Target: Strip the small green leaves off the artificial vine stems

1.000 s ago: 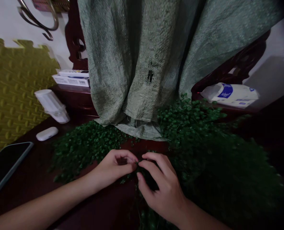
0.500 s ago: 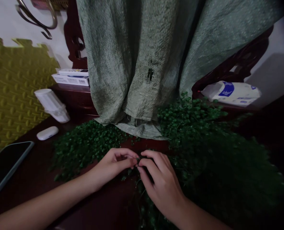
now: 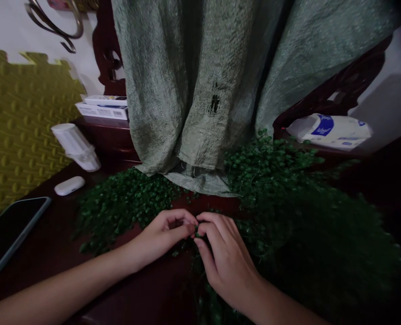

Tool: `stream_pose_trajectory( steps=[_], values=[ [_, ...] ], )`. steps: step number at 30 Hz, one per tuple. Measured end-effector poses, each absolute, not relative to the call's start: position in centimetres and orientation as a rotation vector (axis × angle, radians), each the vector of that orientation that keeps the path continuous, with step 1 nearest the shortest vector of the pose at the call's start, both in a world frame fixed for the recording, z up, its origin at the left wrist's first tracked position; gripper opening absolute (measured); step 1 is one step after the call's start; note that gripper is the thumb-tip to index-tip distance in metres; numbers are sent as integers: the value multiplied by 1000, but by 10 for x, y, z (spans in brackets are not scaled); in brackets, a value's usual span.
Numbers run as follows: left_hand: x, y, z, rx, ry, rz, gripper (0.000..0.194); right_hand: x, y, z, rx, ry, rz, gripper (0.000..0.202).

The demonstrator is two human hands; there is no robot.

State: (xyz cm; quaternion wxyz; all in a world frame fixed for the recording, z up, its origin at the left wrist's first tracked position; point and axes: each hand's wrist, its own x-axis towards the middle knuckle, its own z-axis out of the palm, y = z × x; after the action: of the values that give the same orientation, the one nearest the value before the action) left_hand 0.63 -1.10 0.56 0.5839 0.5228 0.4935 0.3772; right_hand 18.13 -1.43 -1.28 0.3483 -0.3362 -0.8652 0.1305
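Observation:
My left hand (image 3: 173, 229) and my right hand (image 3: 222, 246) meet fingertip to fingertip over the dark red table (image 3: 142, 293). Between them is a small green sprig (image 3: 196, 232), its details mostly covered by the fingers. The left thumb and forefinger pinch it from one side; the right fingers curl closed on it from the other. To the left of my hands lies a heap of small green pieces (image 3: 129, 198), maybe plastic foliage. A larger, bushier green pile (image 3: 308, 216) spreads along the right and under my right wrist.
A grey-green woven sack (image 3: 207, 135) hangs at the back. On the left are a phone (image 3: 14, 230), a white case (image 3: 69, 185), a white cup-like container (image 3: 76, 146), thin boxes (image 3: 102, 108) and a yellow foam mat (image 3: 24, 122). A tissue pack (image 3: 335, 131) sits back right.
The fingertips have shifted slightly around the sprig, and the right fingers sit closer to the left ones. The whole view has moved a little; the piles look the same.

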Motion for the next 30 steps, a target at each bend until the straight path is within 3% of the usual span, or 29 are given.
stream_pose_trajectory(
  steps=[7, 20, 30],
  values=[
    [6, -10, 4, 1216, 1171, 854, 5, 183, -13, -15, -843, -2209, 376, 16],
    [-1, -2, 0, 1227, 1172, 826, 13, 181, -8, -11, -820, -1933, 167, 14],
    [7, -22, 8, 1688, 1096, 609, 14, 182, -6, -11, -880, -1865, 130, 19]
  ],
)
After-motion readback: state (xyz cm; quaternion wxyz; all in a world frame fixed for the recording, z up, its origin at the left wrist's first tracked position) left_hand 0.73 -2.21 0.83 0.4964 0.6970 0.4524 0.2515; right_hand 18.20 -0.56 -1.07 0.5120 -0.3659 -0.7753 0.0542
